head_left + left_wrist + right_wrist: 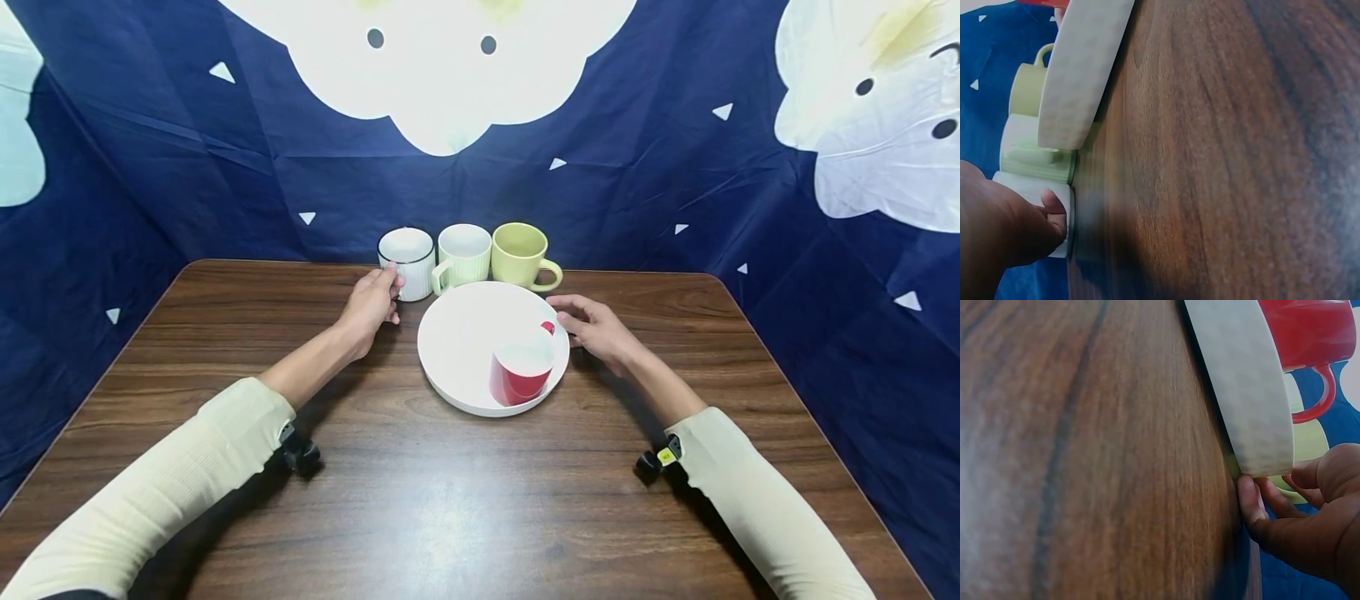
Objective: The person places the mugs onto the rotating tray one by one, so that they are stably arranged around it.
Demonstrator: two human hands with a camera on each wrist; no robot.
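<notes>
A white mug with a dark rim [414, 271] stands at the left of a row at the table's back. My left hand [372, 304] grips it on its near left side, with curled fingers that hide its handle. At the middle of the table sits a round white tray [457, 342] with a low wall. On its right part stands a red mug [523, 379], white inside, whose red handle [1325, 394] points toward the back. My right hand [596, 329] holds the tray's right edge, thumb [1307, 474] at the rim and fingers at the lower outer wall.
Beside the white mug stand a pale green ribbed mug [467, 254] and a yellow-green mug [517, 250], its handle to the right. Both are close behind the tray. The wooden table [420, 492] ends at a dark blue cloth backdrop [337, 183] with cloud shapes.
</notes>
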